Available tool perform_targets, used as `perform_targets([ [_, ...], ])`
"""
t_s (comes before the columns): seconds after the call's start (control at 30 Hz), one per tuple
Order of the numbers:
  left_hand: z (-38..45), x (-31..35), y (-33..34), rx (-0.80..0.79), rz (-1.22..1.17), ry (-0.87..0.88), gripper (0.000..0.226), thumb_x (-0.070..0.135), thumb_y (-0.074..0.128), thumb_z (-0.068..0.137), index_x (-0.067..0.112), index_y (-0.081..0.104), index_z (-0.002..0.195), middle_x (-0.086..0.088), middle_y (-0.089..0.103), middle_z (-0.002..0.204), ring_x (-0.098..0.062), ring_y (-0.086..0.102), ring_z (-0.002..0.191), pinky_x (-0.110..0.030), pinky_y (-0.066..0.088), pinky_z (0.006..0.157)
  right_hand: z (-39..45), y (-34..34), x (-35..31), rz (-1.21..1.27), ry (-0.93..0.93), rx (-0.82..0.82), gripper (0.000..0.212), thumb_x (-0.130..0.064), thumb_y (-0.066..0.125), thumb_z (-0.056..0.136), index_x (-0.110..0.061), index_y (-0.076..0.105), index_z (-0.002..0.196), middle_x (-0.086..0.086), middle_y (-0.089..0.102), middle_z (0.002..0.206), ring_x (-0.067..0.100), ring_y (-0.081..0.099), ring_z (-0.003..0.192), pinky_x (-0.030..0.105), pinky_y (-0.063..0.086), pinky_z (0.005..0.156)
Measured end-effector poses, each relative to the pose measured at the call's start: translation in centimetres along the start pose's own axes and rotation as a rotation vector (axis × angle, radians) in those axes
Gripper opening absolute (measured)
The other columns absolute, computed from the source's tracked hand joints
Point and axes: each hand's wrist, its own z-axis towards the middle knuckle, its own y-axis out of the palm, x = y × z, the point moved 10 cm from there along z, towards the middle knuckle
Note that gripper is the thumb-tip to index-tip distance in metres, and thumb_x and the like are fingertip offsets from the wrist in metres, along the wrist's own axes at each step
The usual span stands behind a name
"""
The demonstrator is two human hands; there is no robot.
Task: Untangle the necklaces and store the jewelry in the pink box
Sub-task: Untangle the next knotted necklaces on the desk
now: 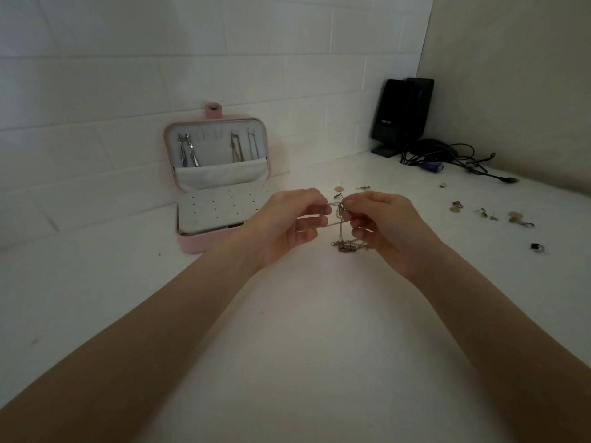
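Two hands, tangled necklaces (knot blurred)

A tangle of necklaces is pinched between the left hand and the right hand above the white table, its lower part bunched by the right palm. The pink box is propped open against the tiled wall, chains hung in its lid. Small earrings are scattered to the right.

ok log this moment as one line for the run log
step: untangling | left hand: pinches tangled necklaces | right hand: pinches same tangle | pink box: open, chains hung in lid | loose jewelry: on table
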Motion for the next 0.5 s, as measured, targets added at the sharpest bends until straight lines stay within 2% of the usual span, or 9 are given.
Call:
perform_targets([
  [0.17, -0.07, -0.22, 0.17, -0.005, 0.218, 0.016, 0.011, 0.004, 0.058, 0.085, 0.013, 0.056, 0.08, 0.002, 0.052, 0.07, -0.006, 0.05, 0.049, -0.014, 0.035, 0.038, -0.03, 0.61, 0.18, -0.071, 0.003, -0.045, 0.009, -0.003, 0.058, 0.086, -0.005, 0.065, 0.08, 0.001, 0.059, 0.061, 0.009, 0.046, 0.054, 0.021, 0.038, 0.053],
  [0.33, 0.04, -0.15, -0.04, 0.047, 0.296, 0.055, 0.004, 0.004, 0.055, 0.087, 0.008, 0.057, 0.086, 0.0, 0.05, 0.071, -0.003, 0.048, 0.042, -0.014, 0.039, 0.04, -0.09, 0.87, 0.01, -0.168, -0.032, -0.051, 0.011, -0.003, 0.059, 0.085, -0.004, 0.064, 0.077, -0.001, 0.06, 0.056, 0.008, 0.046, 0.051, 0.02, 0.037, 0.05],
  [0.5, 0.1, 0.02, 0.17, 0.018, 0.297, 0.078, 0.002, 0.007, 0.058, 0.088, 0.007, 0.06, 0.088, 0.0, 0.057, 0.073, -0.001, 0.056, 0.053, -0.012, 0.044, 0.048, 0.05, -0.01, 0.04, -0.192, -0.025, 0.014, 0.01, -0.003, 0.058, 0.086, -0.002, 0.064, 0.078, 0.001, 0.057, 0.056, 0.01, 0.045, 0.051, 0.019, 0.038, 0.046],
])
